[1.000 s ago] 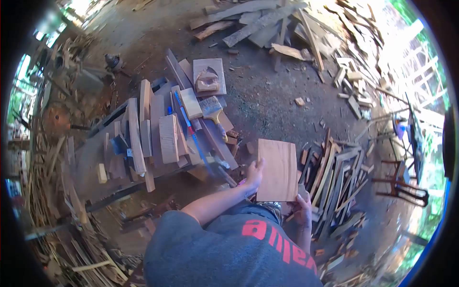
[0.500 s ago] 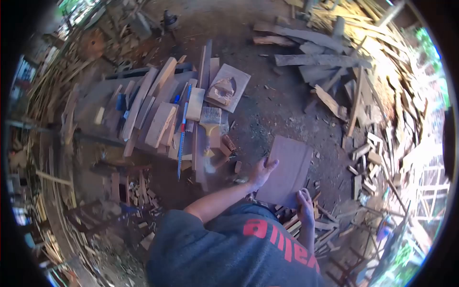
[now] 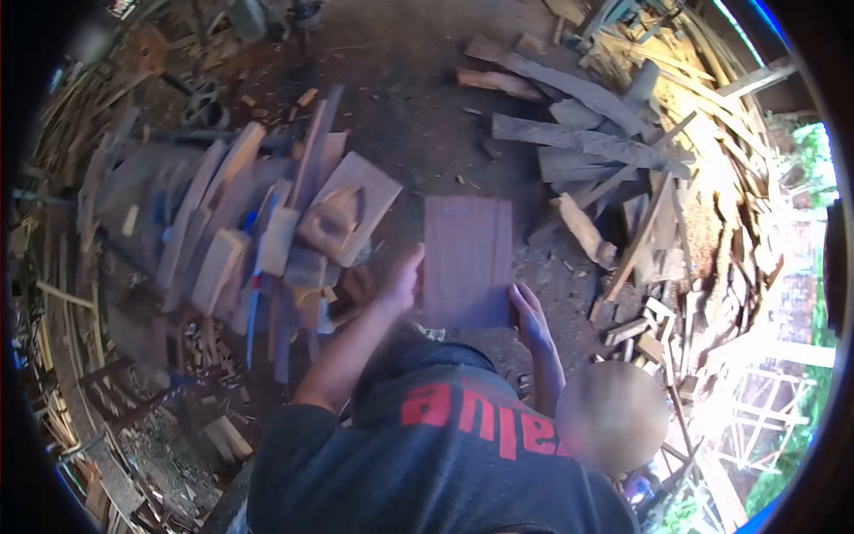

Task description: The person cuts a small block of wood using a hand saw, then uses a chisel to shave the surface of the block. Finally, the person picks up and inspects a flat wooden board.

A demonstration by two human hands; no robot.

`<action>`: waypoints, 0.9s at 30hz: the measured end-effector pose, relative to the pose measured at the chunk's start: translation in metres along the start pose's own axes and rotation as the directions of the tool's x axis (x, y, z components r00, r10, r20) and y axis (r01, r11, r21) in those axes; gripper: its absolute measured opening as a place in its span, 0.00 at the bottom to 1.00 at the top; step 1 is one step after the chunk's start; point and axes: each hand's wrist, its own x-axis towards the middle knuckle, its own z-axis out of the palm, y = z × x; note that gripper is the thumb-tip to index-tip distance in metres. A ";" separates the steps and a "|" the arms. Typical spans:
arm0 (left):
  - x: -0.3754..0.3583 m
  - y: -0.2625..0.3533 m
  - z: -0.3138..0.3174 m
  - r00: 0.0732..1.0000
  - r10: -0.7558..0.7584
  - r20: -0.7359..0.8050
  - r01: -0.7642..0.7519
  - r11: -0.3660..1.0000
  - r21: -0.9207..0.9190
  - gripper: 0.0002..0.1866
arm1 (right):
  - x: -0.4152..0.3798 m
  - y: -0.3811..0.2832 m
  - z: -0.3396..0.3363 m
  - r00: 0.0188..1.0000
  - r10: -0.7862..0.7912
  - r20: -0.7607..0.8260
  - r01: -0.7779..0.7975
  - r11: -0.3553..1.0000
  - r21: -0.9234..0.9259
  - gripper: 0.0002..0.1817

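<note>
A flat, rectangular brown wooden board is held up in front of my chest, its broad face toward me. My left hand is closed at its left edge; the fingers behind it are hidden and a little blurred. At the lower right edge, my right hand grips the board, with fingertips showing along the side. To the left of my left hand, on the cluttered bench, lie a square board with a wood piece on it and a blurred brush.
Several wood blocks and strips cover the low bench at left, along with a blue ruler. Rough slabs are piled at the far right. Offcuts litter the ground at right. A blurred round patch hides what is beside my right arm.
The board has turned from tilted to nearly upright and moved up and left in view, with both hands still on it. My view has shifted, so the bench appears farther left.
</note>
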 end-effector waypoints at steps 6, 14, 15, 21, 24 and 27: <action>0.099 0.064 0.066 0.999 -0.012 0.032 0.020 0.966 -0.259 0.25 | 0.114 -0.102 -0.025 0.999 0.024 0.029 -0.023 1.000 -0.011 0.19; 0.222 0.161 0.122 0.989 -0.111 -0.099 0.066 0.925 -0.373 0.26 | 0.288 -0.191 -0.041 0.990 0.098 0.106 -0.080 0.984 -0.159 0.20; 0.243 0.170 0.125 0.990 -0.101 -0.103 0.054 0.921 -0.385 0.26 | 0.314 -0.204 -0.040 0.990 0.095 0.109 -0.073 0.980 -0.187 0.21; 0.363 0.257 0.145 0.976 0.068 -0.206 -0.153 0.890 -0.429 0.24 | 0.496 -0.298 -0.030 0.971 0.122 0.208 -0.044 0.937 -0.345 0.22; 0.388 0.316 0.155 0.928 0.064 -0.366 -0.216 0.894 -0.392 0.22 | 0.603 -0.331 -0.022 0.908 0.144 0.394 0.003 0.937 -0.349 0.19; 0.419 0.378 0.130 0.961 0.238 -0.142 -0.268 0.931 -0.249 0.19 | 0.674 -0.399 0.039 0.882 0.205 0.425 -0.127 0.970 -0.205 0.18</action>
